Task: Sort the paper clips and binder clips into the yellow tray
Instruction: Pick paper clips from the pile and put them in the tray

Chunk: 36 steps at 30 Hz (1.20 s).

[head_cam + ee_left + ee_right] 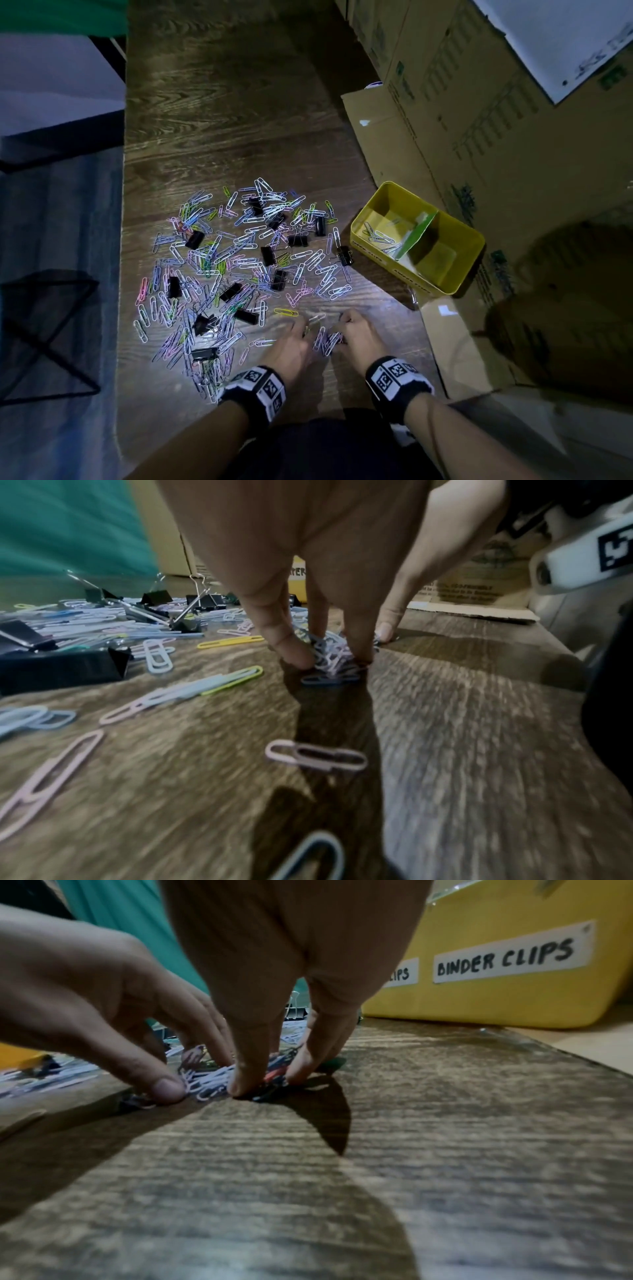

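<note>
— While a small bunch of paper clips (327,341) is being pressed between them on the wooden surface (219,113), how are the two hands being held?
— The left hand (291,346) and the right hand (358,337) are being kept close together, fingers curled down. The bunch is being pinched from both sides, as is being shown in both wrist views: left fingertips (298,657) against one side, right fingertips (240,1085) against the other.
— And where is the rest being kept?
— A wide scatter of coloured paper clips (239,260) mixed with black binder clips (268,256) is being left spread beyond the hands. The yellow tray (387,263) is being kept to the right, at the surface's edge beside cardboard boxes (479,113). A few paper clips are being held in its left compartment; a "BINDER CLIPS" label (510,954) is being shown on its wall.
</note>
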{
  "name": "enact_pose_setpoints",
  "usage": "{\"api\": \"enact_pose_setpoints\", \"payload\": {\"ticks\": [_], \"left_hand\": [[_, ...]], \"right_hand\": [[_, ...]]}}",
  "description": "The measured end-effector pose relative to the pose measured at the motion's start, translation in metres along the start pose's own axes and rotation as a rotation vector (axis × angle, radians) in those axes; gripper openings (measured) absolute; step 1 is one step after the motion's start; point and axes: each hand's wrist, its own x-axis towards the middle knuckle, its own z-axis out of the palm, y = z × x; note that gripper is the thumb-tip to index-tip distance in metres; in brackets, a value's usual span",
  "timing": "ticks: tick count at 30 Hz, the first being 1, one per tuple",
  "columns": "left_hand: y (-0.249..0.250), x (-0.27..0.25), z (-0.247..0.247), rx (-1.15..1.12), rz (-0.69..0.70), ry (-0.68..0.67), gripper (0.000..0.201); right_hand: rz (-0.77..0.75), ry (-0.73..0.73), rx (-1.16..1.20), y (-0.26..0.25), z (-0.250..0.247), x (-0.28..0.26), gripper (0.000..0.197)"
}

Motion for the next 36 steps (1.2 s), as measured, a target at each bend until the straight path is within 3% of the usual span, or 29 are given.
{"api": "enact_pose_setpoints", "payload": {"ticks": [5,11,14,15,17,19,21,25,30,36], "left_hand": [[-0.002,0.003,-0.001,-0.092,0.000,-0.021,0.029],[-0.012,0.006,-0.009,-0.231,-0.035,0.078,0.014],[-0.020,0.008,-0.011,-0.508,-0.156,0.208,0.004],[-0.022,0.009,-0.012,-0.628,-0.210,0.227,0.013],[-0.026,0.006,-0.016,-0.874,-0.349,0.185,0.027],[-0.029,0.004,-0.023,-1.061,-0.406,0.133,0.023],[-0.027,0.005,-0.044,-1.175,-0.398,0.109,0.015],[-0.003,0.026,-0.101,-1.343,-0.247,0.139,0.010],[0.040,0.094,-0.162,-1.162,-0.067,0.247,0.019],[0.077,0.151,-0.173,-0.700,-0.041,0.241,0.006]], "right_hand": [[0.024,0.117,0.114,0.005,-0.002,0.006,0.019],[0.149,0.167,0.348,0.015,-0.004,0.017,0.026],[0.222,0.119,0.492,0.020,-0.007,0.016,0.022],[0.233,0.106,0.540,0.022,-0.010,0.015,0.021],[0.226,0.115,0.656,0.026,-0.017,0.011,0.020],[0.213,0.157,0.803,0.027,-0.028,0.006,0.024],[0.222,0.222,0.963,0.024,-0.043,-0.001,0.026],[0.142,0.392,1.246,0.007,-0.084,-0.014,0.026],[0.056,0.566,1.237,0.000,-0.136,-0.012,0.025],[0.149,0.700,1.035,0.009,-0.176,0.020,0.027]]}}
